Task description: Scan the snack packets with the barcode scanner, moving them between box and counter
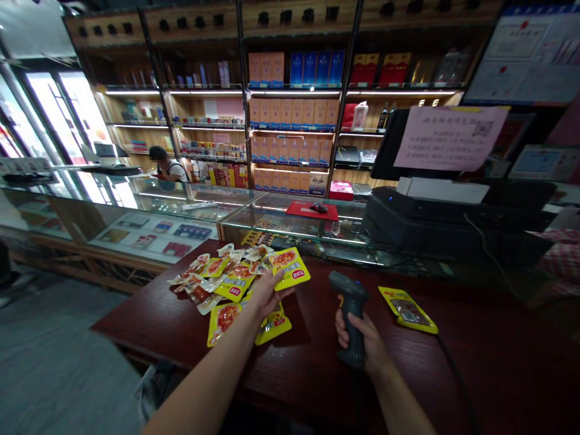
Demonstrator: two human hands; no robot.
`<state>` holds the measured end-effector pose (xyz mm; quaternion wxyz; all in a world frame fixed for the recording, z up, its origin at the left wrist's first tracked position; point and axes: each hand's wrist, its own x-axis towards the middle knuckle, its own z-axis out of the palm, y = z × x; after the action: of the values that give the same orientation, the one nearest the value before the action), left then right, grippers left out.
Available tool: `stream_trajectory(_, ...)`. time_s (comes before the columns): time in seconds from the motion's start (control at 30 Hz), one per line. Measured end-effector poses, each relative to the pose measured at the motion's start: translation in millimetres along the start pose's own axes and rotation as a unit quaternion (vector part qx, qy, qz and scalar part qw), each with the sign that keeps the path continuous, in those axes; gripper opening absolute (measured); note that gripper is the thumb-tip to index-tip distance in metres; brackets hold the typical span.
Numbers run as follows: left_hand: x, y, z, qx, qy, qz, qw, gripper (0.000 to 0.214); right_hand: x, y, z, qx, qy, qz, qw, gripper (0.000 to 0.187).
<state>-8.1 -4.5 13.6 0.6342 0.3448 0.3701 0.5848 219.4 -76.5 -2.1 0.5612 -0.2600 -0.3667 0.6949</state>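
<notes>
As a yellow packet (293, 269) tilts above the dark red bench (312, 362), the left hand (267, 296) pinches it along its near left edge, thumb on top and fingers beneath, a hold that seems meant to leave most of the printed front uncovered. Flat and glossy with rounded corners, it shows reddish food, dark lettering and a small red label. To its right, the right hand (374, 347) wraps the handle of a dark grey scanner (351, 291), head up, perhaps because an upright grip suits its shape. Around and beyond the left hand, more yellow packets (233, 284) and clear packets (202, 296) lie in a loose heap, likely gathered there for easy reach. A lone packet (409, 311) rests right of the scanner, its see-through panel showing dark contents, possibly placed there to stay separate. Behind the bench, a glass display case (267, 208) carries a red mouse pad (296, 209), near a black monitor (388, 151) bearing a pink notice (446, 145).
</notes>
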Motion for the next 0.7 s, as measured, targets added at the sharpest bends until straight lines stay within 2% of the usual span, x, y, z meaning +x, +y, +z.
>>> stream_trajectory(0.07, -4, -6, -4.5, 0.067, -0.007, 0.046, 0.997, 0.046, 0, 0, 1, -0.001, 0.001, 0.002, 1.0, 0.043)
stream_trajectory(0.13, -5, -8, -9.0, 0.183, 0.008, 0.129, 0.975, 0.04, 0, 0, 1, -0.001, 0.001, 0.003, 1.0, 0.044)
stream_trajectory(0.17, -5, -6, -11.0, 0.252, 0.021, 0.177, 0.951, 0.032, 0, 0, 1, 0.0, 0.002, 0.003, 1.0, 0.044)
stream_trajectory(0.23, -5, -1, -14.8, 0.396, 0.029, 0.256, 0.882, 0.017, 1, 1, 0, -0.001, 0.0, 0.004, 1.0, 0.043)
stream_trajectory(0.3, -5, 4, -18.3, 0.512, -0.003, 0.288, 0.809, 0.016, 1, 1, -1, -0.001, -0.003, 0.004, 1.0, 0.044)
stream_trajectory(0.37, -4, 8, -21.7, 0.591, -0.067, 0.274, 0.756, 0.025, 1, 2, -2, 0.001, -0.006, 0.003, 1.0, 0.045)
stream_trajectory(0.43, -2, 12, -24.0, 0.641, -0.109, 0.241, 0.721, 0.037, 1, 2, -2, -0.002, -0.005, 0.003, 1.0, 0.046)
stream_trajectory(0.47, -2, 15, -24.3, 0.66, -0.099, 0.229, 0.709, 0.044, 0, 2, -2, -0.005, -0.003, 0.003, 1.0, 0.046)
stream_trajectory(0.5, -3, 18, -23.7, 0.679, -0.061, 0.219, 0.698, 0.047, 0, 2, -2, -0.007, -0.001, 0.005, 1.0, 0.046)
stream_trajectory(0.6, -11, 25, -17.3, 0.736, 0.107, 0.139, 0.653, 0.035, 0, 3, 0, -0.012, 0.002, 0.016, 1.0, 0.045)
stream_trajectory(0.63, -15, 26, -14.0, 0.754, 0.135, 0.094, 0.635, 0.038, 0, 3, 1, -0.013, 0.001, 0.019, 1.0, 0.046)
stream_trajectory(0.7, -23, 22, -7.0, 0.781, 0.124, 0.017, 0.612, 0.051, 0, 4, 2, -0.017, -0.001, 0.024, 1.0, 0.046)
